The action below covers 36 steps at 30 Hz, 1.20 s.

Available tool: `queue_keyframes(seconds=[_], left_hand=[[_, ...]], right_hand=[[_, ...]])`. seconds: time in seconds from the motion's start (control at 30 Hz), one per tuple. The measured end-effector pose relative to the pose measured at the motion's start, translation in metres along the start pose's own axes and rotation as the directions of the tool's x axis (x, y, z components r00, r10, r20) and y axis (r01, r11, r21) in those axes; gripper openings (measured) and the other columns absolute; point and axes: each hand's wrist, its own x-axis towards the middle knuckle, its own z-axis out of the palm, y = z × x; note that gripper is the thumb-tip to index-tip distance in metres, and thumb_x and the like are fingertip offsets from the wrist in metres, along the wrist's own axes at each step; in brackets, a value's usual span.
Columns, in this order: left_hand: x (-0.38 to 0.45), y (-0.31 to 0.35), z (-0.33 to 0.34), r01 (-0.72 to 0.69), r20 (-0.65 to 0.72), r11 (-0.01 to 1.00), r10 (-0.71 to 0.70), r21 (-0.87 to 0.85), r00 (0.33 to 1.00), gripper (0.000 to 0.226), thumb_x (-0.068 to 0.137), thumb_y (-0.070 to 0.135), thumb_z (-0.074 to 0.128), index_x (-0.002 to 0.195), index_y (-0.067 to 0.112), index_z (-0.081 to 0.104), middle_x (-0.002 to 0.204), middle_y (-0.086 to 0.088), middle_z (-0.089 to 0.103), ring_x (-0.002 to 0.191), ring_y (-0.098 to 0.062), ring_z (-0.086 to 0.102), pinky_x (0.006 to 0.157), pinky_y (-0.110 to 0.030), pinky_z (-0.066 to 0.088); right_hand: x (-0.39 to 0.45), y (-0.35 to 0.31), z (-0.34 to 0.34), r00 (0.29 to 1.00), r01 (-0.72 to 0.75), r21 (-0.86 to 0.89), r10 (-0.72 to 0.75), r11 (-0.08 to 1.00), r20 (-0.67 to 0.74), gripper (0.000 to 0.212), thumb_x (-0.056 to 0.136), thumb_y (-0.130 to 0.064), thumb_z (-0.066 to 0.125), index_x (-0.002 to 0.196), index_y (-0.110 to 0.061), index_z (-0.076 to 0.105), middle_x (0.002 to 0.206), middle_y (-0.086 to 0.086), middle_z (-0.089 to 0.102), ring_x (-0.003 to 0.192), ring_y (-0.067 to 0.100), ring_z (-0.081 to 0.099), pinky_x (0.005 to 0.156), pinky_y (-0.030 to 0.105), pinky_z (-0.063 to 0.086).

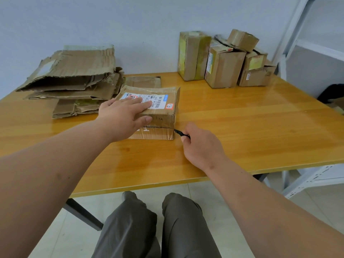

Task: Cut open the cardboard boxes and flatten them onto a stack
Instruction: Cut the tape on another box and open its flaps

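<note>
From the head view, the left hand point(124, 112) lies flat, fingers straight, pinning the sealed cardboard box point(158, 112) to the table point(242, 127), probably to steady it. The right hand point(201, 144), fingers curled round a dark cutter point(179, 133), sets its tip at the box's taped corner seam. The flattened stack point(74, 81) waits just left.

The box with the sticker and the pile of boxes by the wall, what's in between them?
Nothing: the head view shows only bare yellow table between the labelled box under the left hand and the unopened boxes.
</note>
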Motion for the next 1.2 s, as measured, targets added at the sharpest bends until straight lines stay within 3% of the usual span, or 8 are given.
queue_keyframes(seconds=[0.27, 0.6, 0.7, 0.8, 0.87, 0.97, 1.1, 1.2], left_hand=[[0.002, -0.002, 0.002, -0.006, 0.002, 1.0, 0.007, -0.011, 1.0, 0.057, 0.097, 0.062, 0.028, 0.151, 0.05, 0.017, 0.161, 0.015, 0.019, 0.15, -0.014, 0.014, 0.12, -0.047, 0.007], [0.001, -0.003, -0.001, 0.005, 0.047, 1.0, -0.004, -0.018, 0.999, 0.057, 0.096, 0.062, 0.028, 0.151, 0.049, 0.015, 0.162, 0.015, 0.016, 0.15, -0.015, 0.012, 0.12, -0.053, 0.006], [0.0, -0.006, -0.006, 0.02, 0.083, 0.997, -0.014, -0.073, 0.996, 0.058, 0.096, 0.062, 0.03, 0.151, 0.05, 0.016, 0.162, 0.016, 0.014, 0.15, -0.018, 0.013, 0.117, -0.059, 0.017], [-0.003, -0.008, -0.013, -0.012, 0.098, 0.995, 0.022, -0.098, 0.995, 0.058, 0.098, 0.058, 0.032, 0.152, 0.046, 0.017, 0.162, 0.013, 0.016, 0.149, -0.019, 0.018, 0.116, -0.046, 0.028], [-0.005, -0.009, -0.017, -0.014, 0.1, 0.997, 0.022, -0.079, 0.995, 0.056, 0.099, 0.056, 0.034, 0.152, 0.044, 0.021, 0.161, 0.012, 0.023, 0.143, -0.02, 0.03, 0.109, -0.041, 0.036], [-0.005, -0.006, -0.028, 0.009, 0.101, 1.0, -0.007, -0.023, 0.995, 0.054, 0.098, 0.056, 0.042, 0.148, 0.037, 0.034, 0.143, 0.002, 0.05, 0.112, -0.023, 0.054, 0.083, -0.033, 0.047], [0.0, 0.006, -0.046, -0.004, 0.155, 0.997, 0.017, -0.081, 0.988, 0.049, 0.093, 0.052, 0.056, 0.137, 0.031, 0.052, 0.136, -0.001, 0.056, 0.114, -0.023, 0.055, 0.089, -0.031, 0.046], [0.005, 0.005, -0.052, 0.044, 0.255, 0.971, 0.018, -0.237, 0.967, 0.046, 0.093, 0.041, 0.062, 0.137, 0.031, 0.055, 0.136, 0.001, 0.054, 0.103, -0.019, 0.06, 0.078, -0.026, 0.049]], right_hand=[[0.002, -0.005, -0.004, 0.995, -0.052, -0.049, 0.055, 0.997, 0.081, 0.009, 0.098, -0.018, 0.045, 0.092, -0.016, 0.051, 0.076, 0.001, 0.056, 0.073, 0.023, 0.054, 0.062, 0.037, 0.043], [0.006, -0.015, -0.015, 0.981, -0.028, -0.201, 0.066, 0.979, 0.185, 0.009, 0.095, -0.016, 0.045, 0.088, -0.02, 0.049, 0.076, -0.004, 0.048, 0.078, 0.025, 0.052, 0.061, 0.033, 0.035], [0.008, -0.021, -0.016, 0.967, 0.004, -0.294, 0.071, 0.956, 0.245, 0.012, 0.092, -0.014, 0.045, 0.083, -0.022, 0.044, 0.075, -0.004, 0.044, 0.078, 0.024, 0.05, 0.06, 0.032, 0.034], [0.011, -0.019, -0.017, 0.96, -0.059, -0.229, 0.118, 0.972, 0.255, 0.013, 0.091, -0.014, 0.046, 0.08, -0.02, 0.045, 0.078, -0.002, 0.048, 0.079, 0.023, 0.052, 0.059, 0.033, 0.036], [0.01, -0.013, -0.016, 0.964, -0.141, -0.117, 0.163, 0.983, 0.21, 0.011, 0.091, -0.016, 0.046, 0.082, -0.018, 0.05, 0.081, 0.001, 0.055, 0.079, 0.025, 0.055, 0.062, 0.036, 0.043], [0.004, -0.006, -0.017, 0.978, -0.199, 0.035, 0.196, 0.979, 0.074, 0.012, 0.092, -0.02, 0.047, 0.088, -0.016, 0.057, 0.079, 0.004, 0.062, 0.076, 0.026, 0.058, 0.066, 0.041, 0.048], [-0.004, 0.004, -0.02, 0.971, -0.193, 0.194, 0.215, 0.962, -0.101, 0.009, 0.093, -0.019, 0.048, 0.09, -0.022, 0.056, 0.073, -0.002, 0.06, 0.069, 0.022, 0.057, 0.062, 0.038, 0.045], [-0.01, 0.01, -0.021, 0.961, -0.087, 0.193, 0.133, 0.977, -0.243, 0.013, 0.095, -0.016, 0.048, 0.086, -0.023, 0.055, 0.073, -0.006, 0.058, 0.066, 0.018, 0.052, 0.055, 0.032, 0.037]])
